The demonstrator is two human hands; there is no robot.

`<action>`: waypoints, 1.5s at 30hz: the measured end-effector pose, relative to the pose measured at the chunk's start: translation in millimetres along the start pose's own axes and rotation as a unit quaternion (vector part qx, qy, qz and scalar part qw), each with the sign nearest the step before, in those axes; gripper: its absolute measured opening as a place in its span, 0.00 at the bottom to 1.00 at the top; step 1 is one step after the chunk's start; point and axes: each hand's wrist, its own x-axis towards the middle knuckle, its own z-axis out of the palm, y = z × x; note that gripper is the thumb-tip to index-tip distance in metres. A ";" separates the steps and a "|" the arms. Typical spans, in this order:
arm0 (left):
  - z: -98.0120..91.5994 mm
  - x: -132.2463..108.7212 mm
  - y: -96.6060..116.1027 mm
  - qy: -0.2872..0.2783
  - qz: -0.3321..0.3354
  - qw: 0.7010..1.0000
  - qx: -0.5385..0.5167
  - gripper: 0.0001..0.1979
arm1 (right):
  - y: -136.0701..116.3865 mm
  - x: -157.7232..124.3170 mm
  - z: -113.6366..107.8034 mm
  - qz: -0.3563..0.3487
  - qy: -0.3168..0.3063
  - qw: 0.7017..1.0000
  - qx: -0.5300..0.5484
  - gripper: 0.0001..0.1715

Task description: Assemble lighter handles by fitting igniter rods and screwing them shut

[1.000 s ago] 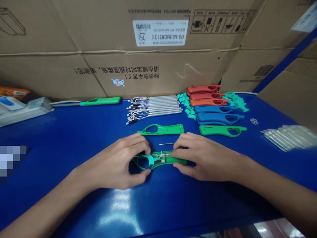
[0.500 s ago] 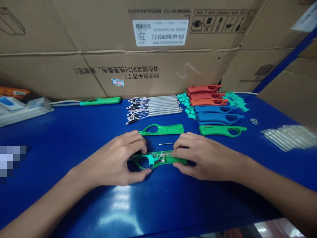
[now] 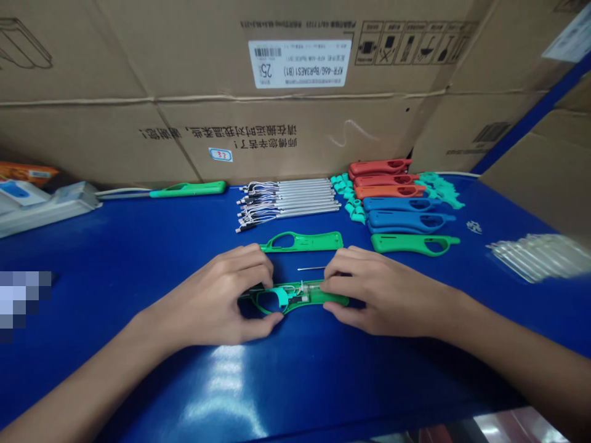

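In the head view, a green lighter half-shell [image 3: 330,298] lies on the blue table with its inside facing up. A turquoise trigger [image 3: 280,296], thin white wires and a clear tube-like part sit in it. My left hand [image 3: 235,295] is closed around its left end, thumb at the lower edge by the trigger loop. My right hand [image 3: 369,292] grips the right end, fingertips on the clear part and thumb along the lower edge. Behind my hands lies another green half-shell [image 3: 309,241]. A thin metal pin [image 3: 311,268] rests between the two shells, partly hidden by my right hand.
Silver rods [image 3: 307,200] with wires lie in a stack behind. Turquoise pieces [image 3: 355,209], blue shells [image 3: 406,220] and red shells [image 3: 381,167] stand right of them. Clear tubes [image 3: 540,257] lie far right, a power strip [image 3: 55,206] far left. Cardboard [image 3: 207,74] walls the back.
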 end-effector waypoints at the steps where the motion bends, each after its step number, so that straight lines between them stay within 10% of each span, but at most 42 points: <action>1: 0.0 0.0 0.0 0.001 0.000 1.000 0.002 0.07 | -0.1 0.0 0.1 0.000 0.002 1.000 -0.002 0.06; 45: 1.1 -0.8 1.5 -0.002 -0.010 1.000 0.004 0.10 | -2.7 0.0 -4.6 -0.015 0.005 1.000 -0.006 0.06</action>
